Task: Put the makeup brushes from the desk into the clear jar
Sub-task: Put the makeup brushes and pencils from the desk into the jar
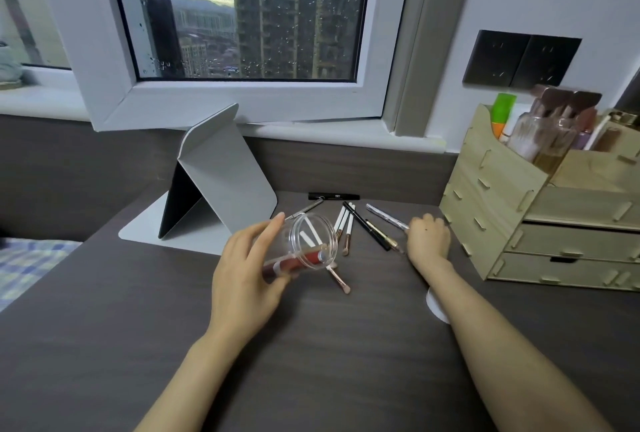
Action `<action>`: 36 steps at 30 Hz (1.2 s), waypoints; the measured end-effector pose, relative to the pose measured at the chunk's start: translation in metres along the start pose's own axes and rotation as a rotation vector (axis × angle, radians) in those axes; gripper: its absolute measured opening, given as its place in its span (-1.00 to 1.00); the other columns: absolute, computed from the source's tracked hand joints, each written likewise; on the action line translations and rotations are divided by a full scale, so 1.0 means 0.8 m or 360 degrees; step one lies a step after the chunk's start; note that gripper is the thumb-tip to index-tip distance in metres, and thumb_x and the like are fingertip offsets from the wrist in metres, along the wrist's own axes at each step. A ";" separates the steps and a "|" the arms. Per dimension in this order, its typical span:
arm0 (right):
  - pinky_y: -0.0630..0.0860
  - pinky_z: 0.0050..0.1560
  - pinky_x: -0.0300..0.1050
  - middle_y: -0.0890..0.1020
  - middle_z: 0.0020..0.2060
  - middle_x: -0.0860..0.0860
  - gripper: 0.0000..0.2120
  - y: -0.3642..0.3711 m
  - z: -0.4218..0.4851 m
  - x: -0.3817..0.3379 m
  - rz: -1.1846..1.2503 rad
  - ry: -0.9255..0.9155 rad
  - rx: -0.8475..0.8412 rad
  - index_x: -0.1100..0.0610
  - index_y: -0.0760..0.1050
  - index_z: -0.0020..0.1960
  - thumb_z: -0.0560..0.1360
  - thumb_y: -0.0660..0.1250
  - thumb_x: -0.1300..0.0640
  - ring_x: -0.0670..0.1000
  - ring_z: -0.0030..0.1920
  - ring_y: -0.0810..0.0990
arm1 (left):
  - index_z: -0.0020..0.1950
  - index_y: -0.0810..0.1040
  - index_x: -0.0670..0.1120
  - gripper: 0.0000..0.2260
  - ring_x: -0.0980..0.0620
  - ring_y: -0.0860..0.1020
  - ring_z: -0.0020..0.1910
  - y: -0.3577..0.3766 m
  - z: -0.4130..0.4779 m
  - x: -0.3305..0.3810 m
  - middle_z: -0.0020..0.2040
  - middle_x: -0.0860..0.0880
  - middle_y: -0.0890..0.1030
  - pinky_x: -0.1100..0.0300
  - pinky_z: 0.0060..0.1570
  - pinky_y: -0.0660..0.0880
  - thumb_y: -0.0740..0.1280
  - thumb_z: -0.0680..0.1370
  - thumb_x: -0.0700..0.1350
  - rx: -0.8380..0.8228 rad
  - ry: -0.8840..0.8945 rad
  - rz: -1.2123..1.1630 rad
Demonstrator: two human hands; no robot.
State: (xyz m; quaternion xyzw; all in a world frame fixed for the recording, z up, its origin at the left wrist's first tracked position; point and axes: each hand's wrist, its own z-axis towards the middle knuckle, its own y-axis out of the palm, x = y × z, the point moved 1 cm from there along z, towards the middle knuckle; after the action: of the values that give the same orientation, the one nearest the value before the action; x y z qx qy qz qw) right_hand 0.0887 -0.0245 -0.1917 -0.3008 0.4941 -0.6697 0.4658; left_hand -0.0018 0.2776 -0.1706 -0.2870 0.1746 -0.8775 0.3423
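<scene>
My left hand (247,276) grips the clear jar (304,244), tilted on its side with its mouth toward the right. Inside it lie a red tube and a white-handled brush. Several white-handled makeup brushes (346,227) lie on the dark desk (311,345) just right of the jar, and one more (337,277) lies under its rim. A black pencil (367,226) and a gold-tipped one sit beside them. My right hand (427,236) rests knuckles-up on the desk, fingers curled at the end of a silver pen (386,216); whether it grips it is unclear.
A folded grey stand (221,182) stands at the back left. A wooden drawer organiser (540,220) with bottles fills the right side. A black tube (334,196) lies by the back wall. A white disc (437,305) shows under my right forearm.
</scene>
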 end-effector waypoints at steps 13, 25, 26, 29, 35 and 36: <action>0.41 -0.15 -0.49 0.61 -0.18 0.01 -0.89 -0.172 -0.164 0.019 0.1815 -0.0451 0.0256 0.12 0.56 -0.05 0.52 0.29 0.28 -0.19 -0.17 0.55 | 0.36 0.34 -0.04 -0.37 -0.01 0.44 0.07 0.002 0.000 0.000 0.11 -0.08 0.55 0.33 0.09 0.27 0.46 0.32 -0.08 0.0031 -0.0006 0.0002; 0.36 -0.20 -0.38 0.47 -0.34 -0.14 -0.91 -0.165 -0.210 -0.080 0.1389 -0.0930 0.0288 0.10 0.48 -0.11 0.40 0.34 0.16 -0.13 -0.26 0.43 | 0.36 0.35 -0.04 -0.51 -0.03 0.44 0.13 -0.002 -0.005 0.014 0.17 -0.11 0.53 0.23 0.11 0.36 0.31 0.43 -0.04 -0.0066 0.0209 -0.0023; 0.38 -0.22 -0.33 0.50 -0.35 -0.10 -0.93 -0.164 -0.211 -0.086 0.1385 -0.0937 0.0296 0.14 0.51 -0.14 0.39 0.35 0.16 -0.09 -0.27 0.43 | 0.36 0.34 -0.04 -0.50 -0.02 0.45 0.12 -0.002 -0.005 0.014 0.17 -0.10 0.53 0.24 0.11 0.35 0.31 0.43 -0.04 -0.0060 0.0197 -0.0037; 0.39 -0.21 -0.28 0.58 -0.33 -0.02 -0.94 -0.160 -0.209 -0.094 0.1374 -0.0962 0.0382 0.17 0.55 -0.16 0.39 0.37 0.18 -0.07 -0.27 0.45 | 0.37 0.33 -0.03 -0.41 -0.02 0.45 0.11 -0.002 -0.005 0.009 0.17 -0.08 0.53 0.27 0.10 0.34 0.42 0.37 -0.15 -0.0036 0.0145 -0.0054; 0.44 -0.10 -0.15 0.64 -0.20 0.04 -0.85 -0.153 -0.204 -0.095 0.1033 -0.1261 0.0570 0.18 0.62 -0.13 0.43 0.27 0.30 0.08 -0.19 0.51 | 0.39 0.30 0.00 -0.29 -0.04 0.45 0.09 -0.003 -0.004 0.004 0.16 -0.09 0.52 0.31 0.11 0.28 0.48 0.29 -0.25 -0.0040 0.0109 -0.0030; 0.46 -0.11 -0.11 0.65 -0.19 0.03 -0.84 -0.152 -0.203 -0.093 0.1002 -0.1320 0.0554 0.18 0.62 -0.13 0.42 0.28 0.32 0.09 -0.18 0.51 | 0.38 0.31 0.01 -0.30 -0.04 0.45 0.09 -0.004 -0.004 0.004 0.16 -0.10 0.53 0.30 0.10 0.30 0.49 0.30 -0.25 -0.0047 0.0120 -0.0019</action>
State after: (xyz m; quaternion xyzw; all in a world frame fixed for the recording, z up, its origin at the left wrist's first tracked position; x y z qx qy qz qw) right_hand -0.0625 0.1158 -0.1269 -0.2956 0.2170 -0.3953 0.8422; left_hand -0.0072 0.2777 -0.1703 -0.2596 0.1985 -0.8871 0.3260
